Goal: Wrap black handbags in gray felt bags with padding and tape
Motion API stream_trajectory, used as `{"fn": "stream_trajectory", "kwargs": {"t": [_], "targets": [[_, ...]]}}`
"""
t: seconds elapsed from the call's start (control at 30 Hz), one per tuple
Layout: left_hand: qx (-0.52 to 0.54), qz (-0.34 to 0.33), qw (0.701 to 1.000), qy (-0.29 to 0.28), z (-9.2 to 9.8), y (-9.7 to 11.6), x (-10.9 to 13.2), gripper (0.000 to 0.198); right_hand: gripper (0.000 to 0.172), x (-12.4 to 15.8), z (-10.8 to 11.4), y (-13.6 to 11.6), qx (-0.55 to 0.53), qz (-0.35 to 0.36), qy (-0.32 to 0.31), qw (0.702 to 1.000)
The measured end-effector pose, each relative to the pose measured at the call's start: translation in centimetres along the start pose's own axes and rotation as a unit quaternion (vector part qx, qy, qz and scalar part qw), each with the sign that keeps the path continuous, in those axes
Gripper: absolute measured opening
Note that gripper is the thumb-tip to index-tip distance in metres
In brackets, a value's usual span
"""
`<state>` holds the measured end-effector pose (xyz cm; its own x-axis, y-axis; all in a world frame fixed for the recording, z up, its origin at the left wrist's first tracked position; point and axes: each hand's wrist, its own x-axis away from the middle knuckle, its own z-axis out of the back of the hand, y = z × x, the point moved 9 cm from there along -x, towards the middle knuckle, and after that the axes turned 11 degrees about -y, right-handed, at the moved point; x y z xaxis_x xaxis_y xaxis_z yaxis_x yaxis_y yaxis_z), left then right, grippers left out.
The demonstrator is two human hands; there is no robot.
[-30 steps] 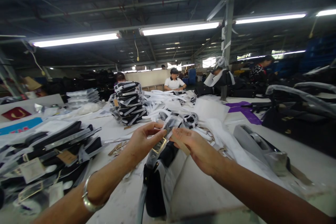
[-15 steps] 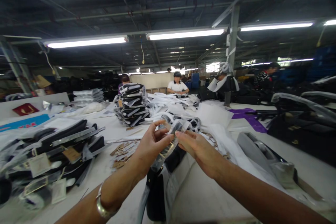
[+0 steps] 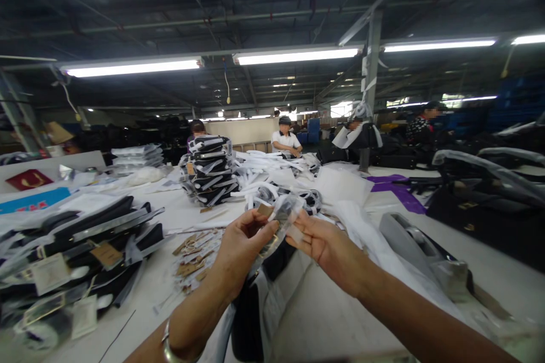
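A small clear plastic bag (image 3: 288, 209) is stretched between my two hands above a black bag (image 3: 248, 317) partly wrapped in white sheeting. My left hand (image 3: 243, 244) pinches the plastic bag's left side, with a brown tag (image 3: 265, 210) at its fingertips. My right hand (image 3: 327, 245) is closed on the opposite side of the plastic, a pale piece between the fingers. Some shiny gold-coloured metal shows through the plastic under my left thumb. What exactly lies inside the plastic cannot be made out.
Loose brown tags (image 3: 193, 261) lie left of my hands. Wrapped black bags with tags (image 3: 106, 227) are heaped at left; another stack (image 3: 209, 170) stands behind. A grey tape dispenser (image 3: 409, 244) and a large black bag (image 3: 489, 215) are at right. A person (image 3: 286, 139) sits across the table.
My hands have drawn slightly apart, spreading the clear plastic bag between them. The brown tag at my left fingertips shows more plainly. The view has shifted a little.
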<state>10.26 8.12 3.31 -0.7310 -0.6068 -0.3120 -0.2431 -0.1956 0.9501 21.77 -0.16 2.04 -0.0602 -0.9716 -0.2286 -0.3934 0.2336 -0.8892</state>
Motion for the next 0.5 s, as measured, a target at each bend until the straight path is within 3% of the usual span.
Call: {"fn": "stream_trajectory", "kwargs": {"t": [0.1,0.27,0.5], "targets": [[0.0,-0.005,1.0,0.005,0.2,-0.2,-0.1,0.029,0.028,0.6,-0.4,0.1,-0.06,0.038,-0.006,0.997],[-0.029,-0.042,0.999,0.011,-0.1,0.5,-0.1,0.035,0.034,0.7,-0.8,0.6,-0.031,0.094,0.037,0.994],[-0.106,-0.07,0.991,0.049,-0.4,1.1,0.4,0.033,0.025,-0.2,-0.8,0.8,0.032,0.146,0.087,0.985]]}}
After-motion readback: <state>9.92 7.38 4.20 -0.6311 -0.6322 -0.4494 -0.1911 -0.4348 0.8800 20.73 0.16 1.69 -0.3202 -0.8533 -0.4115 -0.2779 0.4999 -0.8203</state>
